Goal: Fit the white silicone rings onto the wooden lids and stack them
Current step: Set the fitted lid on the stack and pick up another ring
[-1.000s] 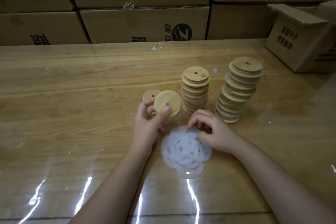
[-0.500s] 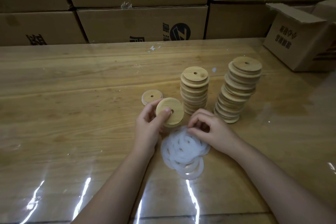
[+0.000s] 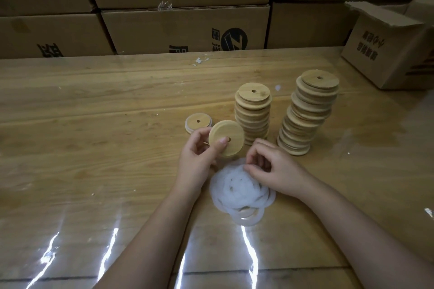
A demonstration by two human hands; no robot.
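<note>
While hands [image 3: 196, 162] [image 3: 277, 172] grip lid [image 3: 229, 134], rings [image 3: 237, 192], stacks [image 3: 252, 115] [image 3: 307, 115] near

Left hand [image 3: 197, 159]: lid [image 3: 229, 130]; right hand [image 3: 276, 171]: rings [image 3: 237, 192]

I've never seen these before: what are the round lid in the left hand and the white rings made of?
The lid in the left hand looks like pale wood, perhaps bamboo: faint grain, matte face without gloss. The white rings look like soft silicone or rubber: milky, half see-through, lying limp and overlapped.
</note>
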